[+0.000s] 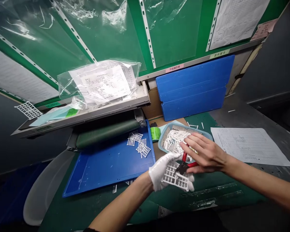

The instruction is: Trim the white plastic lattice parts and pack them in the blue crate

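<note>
My left hand point(162, 167), in a white glove, is closed around a white plastic grid frame point(170, 178) with rows of small parts. My bare right hand point(206, 154) grips red-handled cutting pliers point(185, 157). Their dark jaws rest at the upper right part of the grid, though whether the blades are parted is hard to see. Just beyond both hands sits a light blue basket point(162, 139), filled with short white sticks point(175, 140); my right hand covers part of it.
A blue tray point(99, 170) on the left holds several white grid pieces point(142, 147). Behind it lies a green conveyor roller point(108, 132). A blue panel point(195, 88) leans at the back. Paper sheets point(250, 145) lie on the right, and a green tape roll point(155, 133) stands beside the basket.
</note>
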`<state>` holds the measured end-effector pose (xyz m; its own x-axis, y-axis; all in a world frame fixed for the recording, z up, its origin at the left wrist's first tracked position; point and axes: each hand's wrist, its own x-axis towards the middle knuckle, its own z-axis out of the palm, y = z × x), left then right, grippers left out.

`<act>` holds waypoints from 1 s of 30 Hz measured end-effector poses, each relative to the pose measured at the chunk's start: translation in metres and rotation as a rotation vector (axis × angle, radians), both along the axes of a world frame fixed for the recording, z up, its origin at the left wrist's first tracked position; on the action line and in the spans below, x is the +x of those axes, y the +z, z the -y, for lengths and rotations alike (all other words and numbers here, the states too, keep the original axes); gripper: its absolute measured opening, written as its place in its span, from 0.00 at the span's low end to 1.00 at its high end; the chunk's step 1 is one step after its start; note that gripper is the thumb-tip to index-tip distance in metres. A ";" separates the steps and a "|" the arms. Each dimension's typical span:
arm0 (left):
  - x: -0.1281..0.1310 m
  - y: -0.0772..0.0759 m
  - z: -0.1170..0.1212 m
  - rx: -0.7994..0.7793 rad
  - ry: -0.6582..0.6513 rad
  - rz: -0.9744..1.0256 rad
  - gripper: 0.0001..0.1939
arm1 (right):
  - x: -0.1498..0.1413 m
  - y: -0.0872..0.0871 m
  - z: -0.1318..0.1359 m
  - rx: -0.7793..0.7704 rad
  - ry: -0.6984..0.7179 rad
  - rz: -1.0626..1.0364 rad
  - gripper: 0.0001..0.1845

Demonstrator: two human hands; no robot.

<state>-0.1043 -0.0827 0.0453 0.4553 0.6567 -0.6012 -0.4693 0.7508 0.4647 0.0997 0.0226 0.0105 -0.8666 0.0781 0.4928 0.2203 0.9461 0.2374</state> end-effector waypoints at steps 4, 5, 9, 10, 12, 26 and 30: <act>0.008 -0.009 -0.019 0.047 0.110 -0.142 0.14 | 0.004 -0.015 -0.010 -0.052 -0.091 0.080 0.39; 0.010 -0.012 -0.024 0.067 0.117 -0.181 0.13 | 0.006 -0.022 -0.009 -0.079 -0.139 0.089 0.38; 0.019 -0.033 -0.039 0.056 0.225 -0.286 0.13 | 0.012 -0.056 0.008 -0.224 -0.350 0.035 0.33; 0.022 -0.042 -0.042 0.045 0.291 -0.302 0.13 | 0.012 -0.066 0.015 -0.286 -0.406 0.020 0.31; 0.030 -0.063 -0.048 0.043 0.430 -0.310 0.14 | 0.011 -0.083 0.028 -0.427 -0.526 0.005 0.27; 0.049 -0.089 -0.074 0.158 0.737 -0.392 0.08 | -0.015 -0.101 0.061 -0.737 -0.930 -0.099 0.24; 0.023 -0.060 -0.055 -0.004 0.232 -0.180 0.15 | 0.009 -0.078 0.042 -0.424 -0.584 -0.109 0.32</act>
